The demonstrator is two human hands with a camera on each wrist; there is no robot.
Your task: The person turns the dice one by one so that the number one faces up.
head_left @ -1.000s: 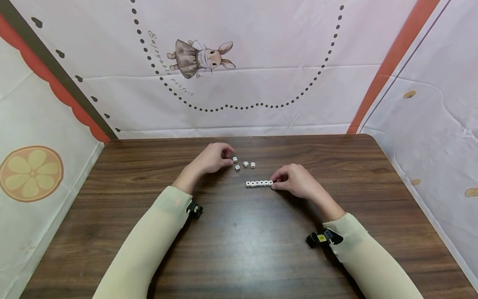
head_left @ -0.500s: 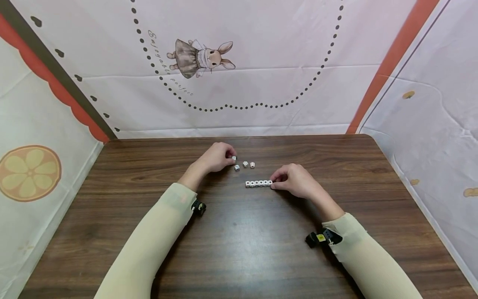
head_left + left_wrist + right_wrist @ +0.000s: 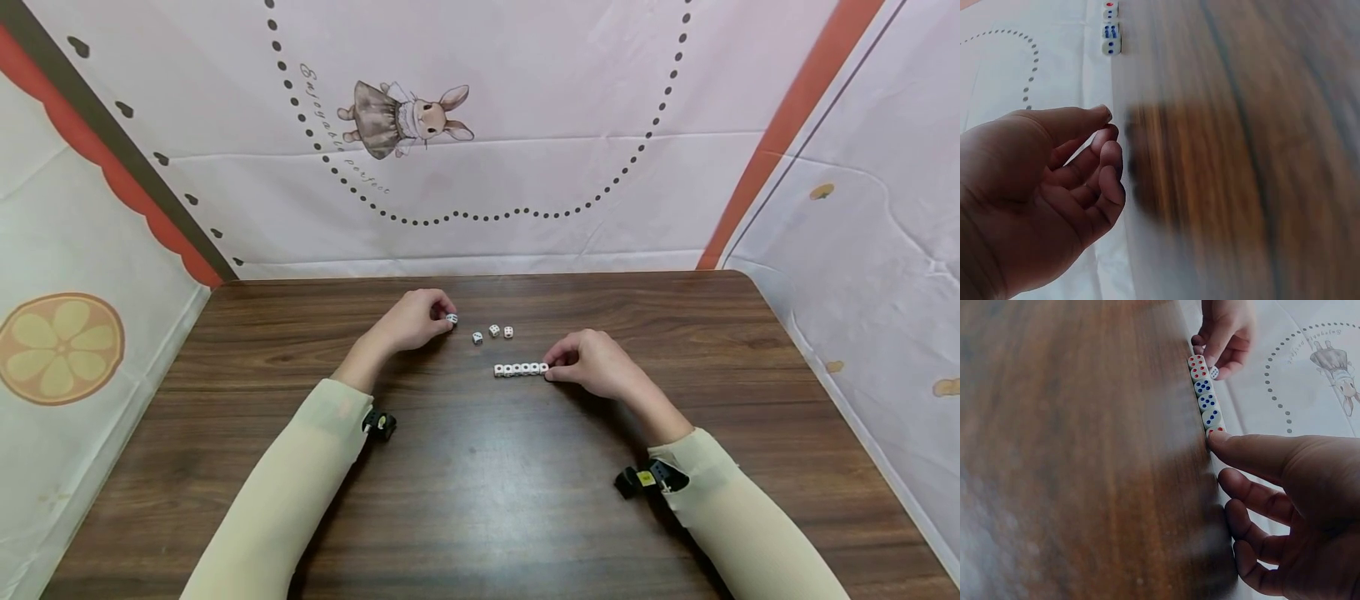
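Note:
My left hand (image 3: 411,320) pinches a white die (image 3: 452,319) between thumb and fingers at the far side of the table. From the right wrist view that die (image 3: 1214,372) shows at the fingertips; in the left wrist view the left hand (image 3: 1054,181) mostly hides it. Several white dice stand pressed together in a straight row (image 3: 517,369). At the row's right end my right hand (image 3: 596,364) holds the last die (image 3: 1215,432) with the thumb on its near side and the index finger behind. Three loose dice (image 3: 493,331) lie between the hands, beyond the row.
The brown wooden table (image 3: 480,492) spreads out toward me. A white printed cloth (image 3: 525,167) hangs behind its far edge, and more cloth stands at both sides. Each wrist wears a black camera (image 3: 380,426).
My left hand has taken hold of the leftmost loose die and moved left with it, away from the other three. The right hand and the row have stayed in place.

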